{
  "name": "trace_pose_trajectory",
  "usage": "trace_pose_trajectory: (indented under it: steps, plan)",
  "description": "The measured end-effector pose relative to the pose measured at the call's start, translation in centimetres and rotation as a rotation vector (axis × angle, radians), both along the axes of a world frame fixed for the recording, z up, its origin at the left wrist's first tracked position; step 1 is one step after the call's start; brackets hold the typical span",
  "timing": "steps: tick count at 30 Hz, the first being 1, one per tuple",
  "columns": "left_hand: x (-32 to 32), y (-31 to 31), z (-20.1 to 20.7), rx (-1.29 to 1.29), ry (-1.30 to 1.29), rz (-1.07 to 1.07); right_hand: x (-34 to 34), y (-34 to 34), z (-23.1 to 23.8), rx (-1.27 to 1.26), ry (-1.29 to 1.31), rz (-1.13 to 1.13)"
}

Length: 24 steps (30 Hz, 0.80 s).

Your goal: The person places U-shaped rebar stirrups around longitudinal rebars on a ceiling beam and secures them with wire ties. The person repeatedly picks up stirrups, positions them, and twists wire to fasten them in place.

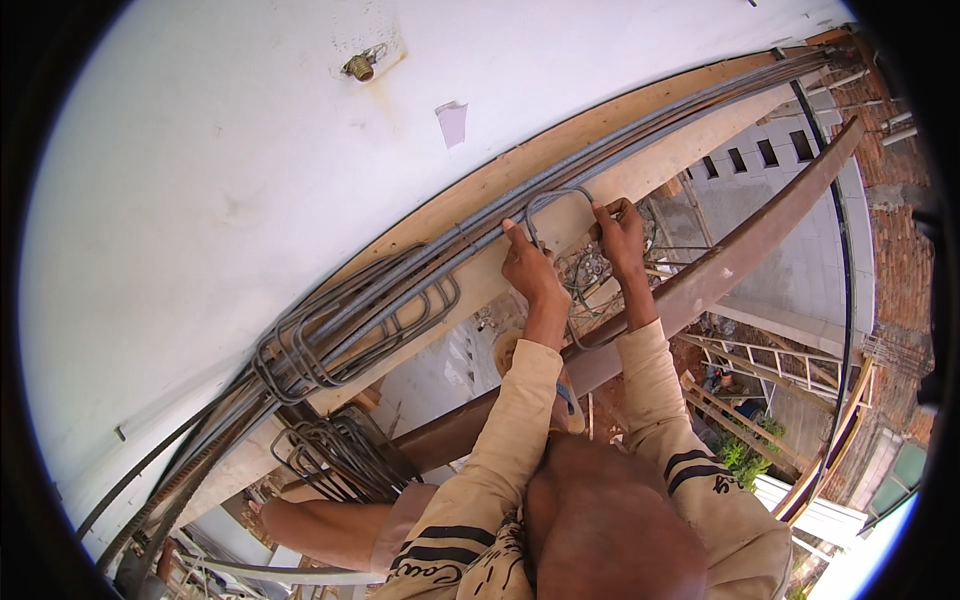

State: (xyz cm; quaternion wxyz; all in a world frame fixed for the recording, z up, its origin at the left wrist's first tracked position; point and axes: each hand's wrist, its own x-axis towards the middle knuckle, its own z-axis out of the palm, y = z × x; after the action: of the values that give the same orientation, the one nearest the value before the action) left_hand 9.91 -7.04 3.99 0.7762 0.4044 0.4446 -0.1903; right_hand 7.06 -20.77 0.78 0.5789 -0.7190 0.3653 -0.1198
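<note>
A bent steel stirrup, a loop of thin grey rod, lies at the long bundle of reinforcing bars. My left hand is closed on the stirrup's left side, thumb pointing up against the bars. On its right side, my right hand pinches the rod between thumb and fingers. My hands partly hide the loop's lower part. Farther left, several more stirrups are bunched around the bars. Another pile of stirrups hangs lower left, near a bare leg.
The bars run along a wooden board beside a white wall with a brass-coloured fitting. A brown beam crosses below my forearms. Far below are rubble, a ladder-like frame, green plants and a brick wall.
</note>
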Motion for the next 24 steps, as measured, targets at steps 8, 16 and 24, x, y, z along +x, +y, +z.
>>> trace_pose_trajectory:
  steps: [8,16,24]
  plan:
    - [0.3,0.7,0.7,0.02,-0.05,0.002,-10.8,2.4,3.7,0.462,0.106,0.052]
    - [-2.3,5.9,3.6,0.795,-0.698,-0.662,-12.6,2.5,-1.3,0.495,-0.149,-0.292]
    - [4.3,13.6,2.4,1.447,-1.012,-0.88,-7.9,-3.0,-2.1,0.413,-0.122,-0.161]
